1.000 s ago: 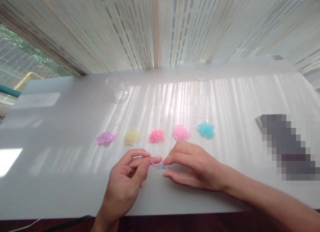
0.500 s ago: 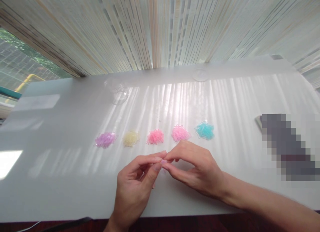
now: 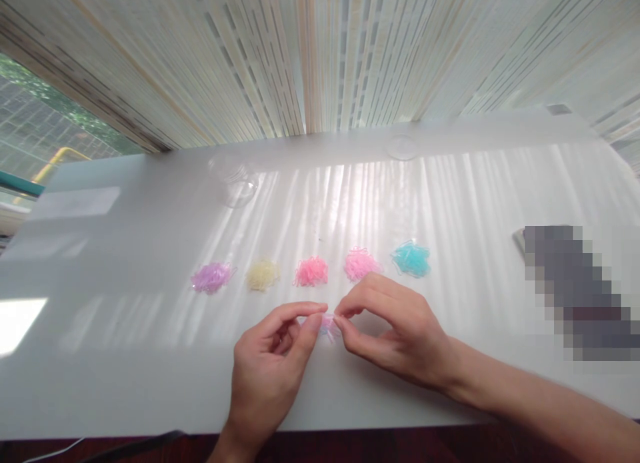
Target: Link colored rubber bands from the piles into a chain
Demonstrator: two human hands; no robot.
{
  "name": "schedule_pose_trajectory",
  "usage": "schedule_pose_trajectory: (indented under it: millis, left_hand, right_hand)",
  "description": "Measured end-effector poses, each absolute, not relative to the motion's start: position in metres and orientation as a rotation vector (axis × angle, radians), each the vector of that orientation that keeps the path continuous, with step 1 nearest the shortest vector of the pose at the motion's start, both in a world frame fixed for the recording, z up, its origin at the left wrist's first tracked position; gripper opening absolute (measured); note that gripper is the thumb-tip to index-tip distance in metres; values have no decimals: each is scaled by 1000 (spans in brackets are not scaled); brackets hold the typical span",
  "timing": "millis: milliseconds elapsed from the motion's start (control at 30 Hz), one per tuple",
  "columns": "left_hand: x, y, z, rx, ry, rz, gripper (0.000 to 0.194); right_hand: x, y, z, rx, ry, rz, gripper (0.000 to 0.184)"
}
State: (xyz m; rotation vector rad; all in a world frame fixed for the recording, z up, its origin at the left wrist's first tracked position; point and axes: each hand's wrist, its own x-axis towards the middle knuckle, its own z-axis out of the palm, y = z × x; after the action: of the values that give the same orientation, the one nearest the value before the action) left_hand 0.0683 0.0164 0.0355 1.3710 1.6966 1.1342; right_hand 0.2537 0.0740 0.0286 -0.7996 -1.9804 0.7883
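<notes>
Several small heaps of tiny elastic bands lie in a row on the white table [image 3: 125,356]: purple [image 3: 212,276], yellow [image 3: 263,274], coral pink [image 3: 311,271], pink [image 3: 361,264] and turquoise [image 3: 411,259]. Just in front of that row, my left hand [image 3: 273,370] and my right hand [image 3: 395,333] meet fingertip to fingertip. Both pinch at a small mixed clump of pink and bluish bands [image 3: 327,325] lying between them on the table. The fingers hide part of the clump.
A clear plastic jar [image 3: 235,180] lies on its side at the back left, and a clear round lid [image 3: 403,147] rests at the back middle. A blurred dark object [image 3: 575,293] sits at the right. Striped blinds hang behind the table.
My left hand has shifted right toward the middle. Both hands' fingertips closed in on the small clump, then parted slightly, so the clump shows between them now.
</notes>
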Motion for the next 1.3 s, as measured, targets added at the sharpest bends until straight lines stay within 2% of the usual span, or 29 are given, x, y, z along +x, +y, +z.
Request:
schedule_pose_trajectory:
  millis: [267,500,833,1133,1300]
  left_hand:
    - [63,15,31,1659,1707,1097,10]
    - [50,15,28,1763,1783,1100,11]
    - [37,11,28,1774,1799,1112,13]
    - [33,11,26,1851,1780,1068,14]
    - [29,10,27,2122,1659,853,19]
  right_hand:
    - [253,77,25,-812,-2044,704,9]
    - [283,101,32,-981,-2208,404,10]
    - [298,115,30,-1236,-2265,491,9]
    - [301,116,34,-1223,-2245,390,8]
    - [292,108,38,-1021,-2267,403,11]
